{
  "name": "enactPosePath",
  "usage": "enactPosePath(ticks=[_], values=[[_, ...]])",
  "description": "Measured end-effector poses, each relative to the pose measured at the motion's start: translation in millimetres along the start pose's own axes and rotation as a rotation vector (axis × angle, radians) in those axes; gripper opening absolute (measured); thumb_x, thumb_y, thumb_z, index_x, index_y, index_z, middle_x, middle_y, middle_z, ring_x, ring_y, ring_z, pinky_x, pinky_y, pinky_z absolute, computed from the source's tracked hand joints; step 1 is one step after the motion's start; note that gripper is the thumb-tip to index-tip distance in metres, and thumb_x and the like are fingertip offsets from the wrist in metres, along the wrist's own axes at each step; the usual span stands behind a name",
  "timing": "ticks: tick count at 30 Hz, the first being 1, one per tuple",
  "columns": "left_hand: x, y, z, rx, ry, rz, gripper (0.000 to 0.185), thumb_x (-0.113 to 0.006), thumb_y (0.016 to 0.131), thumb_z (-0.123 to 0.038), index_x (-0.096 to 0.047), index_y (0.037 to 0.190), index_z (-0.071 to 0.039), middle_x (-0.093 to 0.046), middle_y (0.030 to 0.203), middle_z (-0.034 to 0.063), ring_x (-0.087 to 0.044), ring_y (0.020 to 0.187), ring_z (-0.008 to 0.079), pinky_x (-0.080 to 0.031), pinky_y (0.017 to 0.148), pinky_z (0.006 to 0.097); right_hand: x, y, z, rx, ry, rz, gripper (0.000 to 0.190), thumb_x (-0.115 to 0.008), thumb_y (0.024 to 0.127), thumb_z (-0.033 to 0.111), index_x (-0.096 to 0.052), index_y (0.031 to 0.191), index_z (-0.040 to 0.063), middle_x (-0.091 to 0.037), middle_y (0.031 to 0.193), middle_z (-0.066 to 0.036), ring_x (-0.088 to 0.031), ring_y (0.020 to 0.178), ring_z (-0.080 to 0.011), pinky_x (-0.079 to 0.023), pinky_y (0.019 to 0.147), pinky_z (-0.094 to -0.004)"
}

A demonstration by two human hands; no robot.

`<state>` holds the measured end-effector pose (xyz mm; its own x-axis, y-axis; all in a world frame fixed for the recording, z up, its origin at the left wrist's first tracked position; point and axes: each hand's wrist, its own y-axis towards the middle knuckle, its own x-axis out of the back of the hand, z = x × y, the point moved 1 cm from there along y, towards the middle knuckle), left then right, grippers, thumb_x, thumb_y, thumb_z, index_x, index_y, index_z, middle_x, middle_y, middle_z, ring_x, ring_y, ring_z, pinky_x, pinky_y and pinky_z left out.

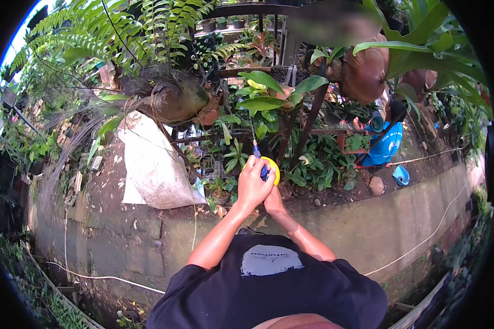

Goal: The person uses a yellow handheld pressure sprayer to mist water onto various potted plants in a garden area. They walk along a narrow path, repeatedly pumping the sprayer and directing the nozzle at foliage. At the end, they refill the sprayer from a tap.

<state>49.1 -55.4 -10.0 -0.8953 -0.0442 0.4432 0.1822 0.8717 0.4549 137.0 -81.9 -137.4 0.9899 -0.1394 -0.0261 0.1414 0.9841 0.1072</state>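
Note:
Both of my hands are around a yellow hand-pump sprayer [277, 174] with a blue head and a blue nozzle tube that points away from me. My left hand [253, 181] wraps the blue head from the left, its thumb lying across the top. Lower and to the right, my right hand [274, 201] is under the yellow bottle, its fingers mostly hidden. Just beyond the nozzle's brass-coloured tip [255, 142] are the broad green leaves [263, 103] of a hanging potted plant. Whether spray is coming out is too fine to tell.
A stained white sack [156, 164] stands left on the soil. Coconut-like husk planters [364, 74] and a fern [160, 28] hang overhead. A metal rack [313, 111] stands ahead. To the right, a person in a blue shirt [385, 144] sits low near a blue scoop [401, 175]. A pale hose [107, 277] crosses the concrete path.

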Motion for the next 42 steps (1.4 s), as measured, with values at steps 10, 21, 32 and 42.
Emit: enactPosePath(ticks=[10,21,32,42], values=[[17.0,15.6,23.0,-0.065,0.007,0.058,0.021,-0.069,0.081,-0.019,-0.057,0.085,-0.003,-0.049,0.082,0.0135,-0.056,0.076,0.0323,-0.046,0.069,0.0414,-34.3,10.8,4.7,0.032,-0.054,-0.101,0.044,-0.047,0.098,0.040,-0.059,0.080,0.002,-0.053,0.061,0.000,-0.050,0.056,-0.0106,-0.038,0.050,-0.0309],[-23.9,-23.6,8.0,-0.021,-0.129,0.362,0.019,-0.070,0.084,-0.018,-0.060,0.086,-0.002,-0.049,0.079,0.0132,-0.057,0.071,0.0315,-0.047,0.065,0.0389,23.0,-68.1,-1.0,-0.447,0.458,0.016,0.038,-0.038,0.102,0.035,-0.056,0.091,0.004,-0.051,0.067,-0.001,-0.051,0.056,-0.0108,-0.041,0.053,-0.0257],[-50.0,-45.3,-64.2,-0.436,-0.327,0.591,0.036,-0.064,0.085,-0.020,-0.052,0.054,-0.005,-0.049,0.056,0.0065,-0.053,0.049,0.0293,-0.044,0.049,0.0405,65.0,-171.4,31.4,-0.462,0.597,-0.037,0.033,-0.039,0.102,0.034,-0.050,0.101,0.002,-0.050,0.078,-0.006,-0.047,0.059,-0.0149,-0.040,0.057,-0.0288],[19.3,-49.6,-125.2,-0.461,-0.119,0.469,0.020,-0.064,0.088,-0.020,-0.057,0.074,-0.007,-0.050,0.073,0.0084,-0.059,0.062,0.0286,-0.048,0.055,0.0410,68.5,-164.0,46.0,-0.379,0.409,0.121,0.035,-0.040,0.102,0.037,-0.050,0.095,0.003,-0.051,0.074,-0.004,-0.046,0.057,-0.0110,-0.037,0.052,-0.0249]])
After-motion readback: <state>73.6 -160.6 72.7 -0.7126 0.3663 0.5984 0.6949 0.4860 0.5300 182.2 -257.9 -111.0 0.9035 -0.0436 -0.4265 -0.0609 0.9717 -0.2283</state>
